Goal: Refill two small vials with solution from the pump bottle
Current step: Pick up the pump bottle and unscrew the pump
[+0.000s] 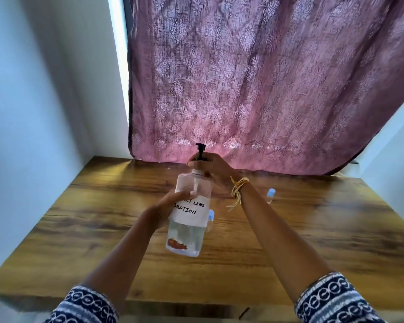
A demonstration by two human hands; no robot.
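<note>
Home room: patterned curtain [254, 78], wooden table [313, 229], plain walls [33, 89].

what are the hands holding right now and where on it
Both hold the pump bottle: the left hand grips its body at the label, the right hand grips the black pump collar at the neck.

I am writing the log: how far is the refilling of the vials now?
Nothing looks done: both vials stand capped on the table. In hand: left hand holds the pump bottle, right hand grips its pump collar. Left: uncapping and filling both.
</note>
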